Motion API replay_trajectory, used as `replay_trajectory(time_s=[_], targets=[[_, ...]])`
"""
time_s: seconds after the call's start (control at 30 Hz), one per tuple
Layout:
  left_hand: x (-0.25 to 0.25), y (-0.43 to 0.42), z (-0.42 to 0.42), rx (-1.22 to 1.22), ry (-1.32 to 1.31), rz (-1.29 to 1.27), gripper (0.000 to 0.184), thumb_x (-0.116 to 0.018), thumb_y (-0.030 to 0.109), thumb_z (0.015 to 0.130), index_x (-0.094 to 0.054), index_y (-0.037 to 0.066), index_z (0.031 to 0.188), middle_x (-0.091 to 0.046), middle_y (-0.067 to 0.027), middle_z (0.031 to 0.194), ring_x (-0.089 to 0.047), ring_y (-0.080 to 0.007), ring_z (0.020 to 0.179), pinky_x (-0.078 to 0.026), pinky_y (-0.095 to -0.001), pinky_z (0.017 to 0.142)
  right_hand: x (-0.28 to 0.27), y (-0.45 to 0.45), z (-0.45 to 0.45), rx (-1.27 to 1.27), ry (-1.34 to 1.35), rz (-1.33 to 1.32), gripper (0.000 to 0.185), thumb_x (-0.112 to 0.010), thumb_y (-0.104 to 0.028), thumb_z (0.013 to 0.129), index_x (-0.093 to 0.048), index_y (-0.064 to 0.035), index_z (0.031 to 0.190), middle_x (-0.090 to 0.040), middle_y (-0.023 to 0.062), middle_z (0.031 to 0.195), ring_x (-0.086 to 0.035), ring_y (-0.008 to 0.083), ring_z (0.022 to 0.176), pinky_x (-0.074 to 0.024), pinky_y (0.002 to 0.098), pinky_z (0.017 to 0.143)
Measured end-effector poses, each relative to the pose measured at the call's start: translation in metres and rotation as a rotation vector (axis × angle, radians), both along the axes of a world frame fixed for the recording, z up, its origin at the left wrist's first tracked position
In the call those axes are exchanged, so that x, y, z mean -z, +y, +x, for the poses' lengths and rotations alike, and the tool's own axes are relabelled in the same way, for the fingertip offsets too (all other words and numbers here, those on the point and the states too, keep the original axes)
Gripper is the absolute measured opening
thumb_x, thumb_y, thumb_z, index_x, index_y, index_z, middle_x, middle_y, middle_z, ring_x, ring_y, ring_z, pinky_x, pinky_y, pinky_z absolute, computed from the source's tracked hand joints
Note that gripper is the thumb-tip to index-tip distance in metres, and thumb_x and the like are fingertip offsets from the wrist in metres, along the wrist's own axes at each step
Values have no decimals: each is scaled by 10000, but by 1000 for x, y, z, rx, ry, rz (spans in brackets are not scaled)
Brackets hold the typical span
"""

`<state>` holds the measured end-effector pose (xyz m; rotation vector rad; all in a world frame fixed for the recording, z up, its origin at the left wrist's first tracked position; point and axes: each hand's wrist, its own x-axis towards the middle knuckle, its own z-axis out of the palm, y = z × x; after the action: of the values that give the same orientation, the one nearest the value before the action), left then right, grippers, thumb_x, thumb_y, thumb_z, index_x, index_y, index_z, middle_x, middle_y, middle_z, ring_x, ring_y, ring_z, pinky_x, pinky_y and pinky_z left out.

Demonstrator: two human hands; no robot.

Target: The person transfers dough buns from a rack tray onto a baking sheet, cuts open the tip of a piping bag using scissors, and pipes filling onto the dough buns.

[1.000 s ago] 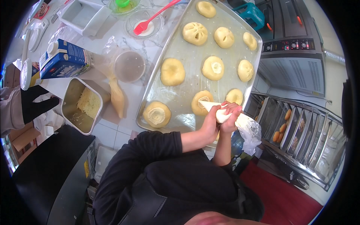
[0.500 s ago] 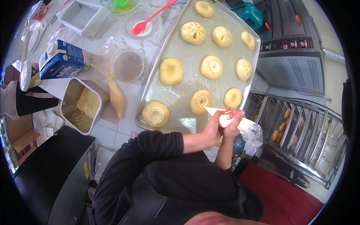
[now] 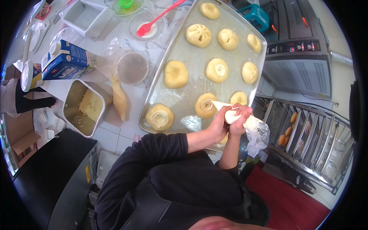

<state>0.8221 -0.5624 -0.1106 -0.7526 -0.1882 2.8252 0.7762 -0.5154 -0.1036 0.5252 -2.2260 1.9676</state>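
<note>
Both my hands grip one white piping bag [image 3: 230,116] over the lower right of the metal tray [image 3: 180,48]. My left hand [image 3: 218,124] is wrapped round its front part, and my right hand [image 3: 239,120] is closed round the part behind. The bag's tip is at the right side of a dough round [image 3: 205,105] that has a cream swirl on top. Another dough round [image 3: 238,98] lies just behind my hands, partly covered. A third round [image 3: 159,117], at the tray's lower left, bears a wider cream ring. Several more dough pieces lie farther up the tray.
Left of the tray are a clear bowl [image 3: 132,68], a filled piping bag [image 3: 119,97], a metal tin [image 3: 100,115] with shredded food and a milk carton [image 3: 69,63]. A red brush [image 3: 145,29] rests in a glass dish. At right stand an oven [image 3: 297,69] and a tray rack [image 3: 303,134].
The bag's tip has lifted from the middle of the swirled round to its right side. The swirl now shows uncovered. At the far left, another person's dark sleeve has shifted.
</note>
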Motion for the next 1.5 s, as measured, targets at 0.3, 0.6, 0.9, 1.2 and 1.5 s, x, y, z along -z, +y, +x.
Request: replay_trajectory(time_s=[0.3,0.6,0.9,1.2,1.5], targets=[[0,-5,2,-57,-88,-27,410,-369,357,806,-433,53,1073,-501,-82,1056,-468,-173,1006,-342,-293,870,2,-14,4,-30,-20,-6,395,-361,-257,877,-331,-87,522,-333,15,489,-373,127,478,-410,327,585],[-2,-3,9,-114,-89,-4,377,-353,324,822,-433,45,1062,-504,-87,1044,-472,-175,1002,-351,-299,865,5,-11,8,-105,-84,-62,373,-355,-255,879,-326,-91,545,-318,12,486,-365,122,475,-400,323,586],[0,12,18,-62,-170,35,345,-387,323,808,-471,72,1029,-530,-52,1010,-484,-151,969,-357,-281,831,0,3,18,-85,-189,-9,362,-340,-251,886,-320,-95,560,-311,6,491,-353,116,473,-391,313,579],[-7,16,18,49,-210,6,317,-394,323,802,-488,96,1002,-534,-37,988,-487,-146,936,-362,-290,810,-2,17,20,-4,-151,64,369,-345,-268,887,-319,-92,564,-307,3,506,-334,114,479,-389,314,577],[-3,17,7,51,-81,23,328,-375,331,804,-476,107,1022,-523,-45,995,-474,-159,952,-356,-298,817,-2,19,9,-7,-88,30,372,-362,-262,883,-318,-90,556,-306,1,506,-329,113,481,-386,310,566]])
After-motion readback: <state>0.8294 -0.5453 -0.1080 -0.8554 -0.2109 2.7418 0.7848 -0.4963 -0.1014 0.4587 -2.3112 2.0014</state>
